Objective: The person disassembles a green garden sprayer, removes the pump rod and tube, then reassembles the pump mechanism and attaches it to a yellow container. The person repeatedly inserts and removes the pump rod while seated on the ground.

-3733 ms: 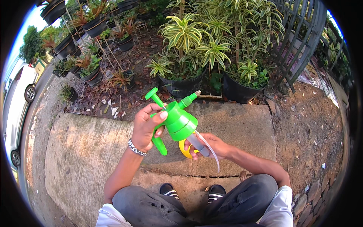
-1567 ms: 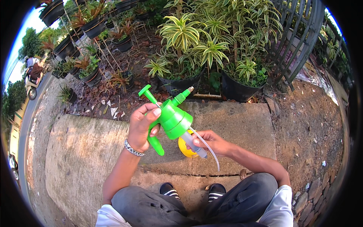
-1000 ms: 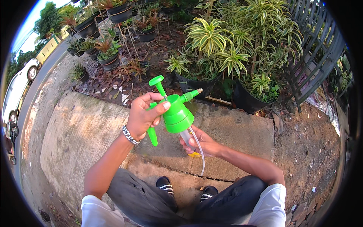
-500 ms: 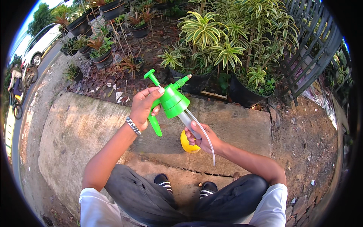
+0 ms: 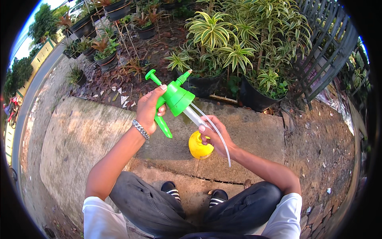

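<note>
A green pump sprayer head [image 5: 177, 98] is tilted in front of me, with its plunger knob [image 5: 152, 76] at the upper left and its nozzle [image 5: 183, 78] pointing away. My left hand [image 5: 150, 109] is closed round the head beside its long green trigger [image 5: 163, 127]. Below the head sticks out a clear pump cylinder [image 5: 193, 116]; my right hand [image 5: 215, 134] pinches its lower end. A thin, bent clear tube [image 5: 228, 154] passes over the right fingers and hangs free. Under that hand a round yellow bottle [image 5: 199, 148] stands on the concrete, its top partly hidden by my fingers.
Potted striped-leaf plants [image 5: 211, 32] in black pots [image 5: 258, 95] line the far edge of the concrete slab [image 5: 87, 131]. Smaller pots [image 5: 106, 61] stand far left, near a road. A slatted fence [image 5: 330, 44] leans at right. My sandalled feet [image 5: 172, 190] are close below.
The sprayer head has shifted slightly left, and my right hand has moved a little up, uncovering more of the yellow bottle. On the road, the white vehicle has gone from view.
</note>
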A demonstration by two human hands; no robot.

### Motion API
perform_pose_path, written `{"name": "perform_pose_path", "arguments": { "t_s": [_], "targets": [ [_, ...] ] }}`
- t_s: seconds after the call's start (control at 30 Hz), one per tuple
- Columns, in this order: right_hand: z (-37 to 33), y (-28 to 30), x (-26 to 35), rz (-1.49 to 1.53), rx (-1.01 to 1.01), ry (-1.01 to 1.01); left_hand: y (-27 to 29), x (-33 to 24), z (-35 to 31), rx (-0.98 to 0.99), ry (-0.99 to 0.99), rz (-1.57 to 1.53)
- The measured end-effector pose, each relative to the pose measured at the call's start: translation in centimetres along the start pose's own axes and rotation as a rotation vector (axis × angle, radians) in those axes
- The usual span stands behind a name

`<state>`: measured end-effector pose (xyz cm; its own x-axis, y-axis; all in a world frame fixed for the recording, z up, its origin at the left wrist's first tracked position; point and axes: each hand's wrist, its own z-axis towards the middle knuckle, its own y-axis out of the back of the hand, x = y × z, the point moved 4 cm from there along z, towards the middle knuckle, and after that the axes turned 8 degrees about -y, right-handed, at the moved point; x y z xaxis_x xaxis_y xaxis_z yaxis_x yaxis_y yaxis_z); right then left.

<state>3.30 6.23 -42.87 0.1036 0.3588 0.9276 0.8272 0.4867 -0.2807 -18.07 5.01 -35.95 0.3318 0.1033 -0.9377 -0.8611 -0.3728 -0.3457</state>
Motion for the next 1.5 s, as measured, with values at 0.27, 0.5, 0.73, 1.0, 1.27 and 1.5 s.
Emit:
{"name": "perform_pose_path", "arguments": {
  "t_s": [0.27,0.5,0.73,1.0,1.27,1.5],
  "targets": [
    [0.2,1.1,1.4,-0.121,0.0,0.147,-0.6,-0.1,-0.1,-0.07,-0.02,-0.057],
    [0.2,2.4,1.5,-0.098,0.158,-0.008,-0.7,-0.2,0.0,-0.074,-0.013,-0.099],
    [-0.9,1.0,3.8,-0.795,-0.194,0.655,-0.8,-0.1,-0.3,-0.063,0.002,-0.122],
    [-0.3,2.5,2.4,-0.295,0.057,0.129,-2.8,-1.5,-1.5,0.055,-0.097,-0.035],
    [-0.8,0.9,2.9,-0.906,-0.115,0.423,-2.7,-0.8,-1.4,0.013,-0.011,-0.025],
    [-2.1,-0.6,1.4,-0.055,0.553,-0.171,-2.5,-1.8,-1.0,0.434,-0.093,-0.016]
  ]
}}
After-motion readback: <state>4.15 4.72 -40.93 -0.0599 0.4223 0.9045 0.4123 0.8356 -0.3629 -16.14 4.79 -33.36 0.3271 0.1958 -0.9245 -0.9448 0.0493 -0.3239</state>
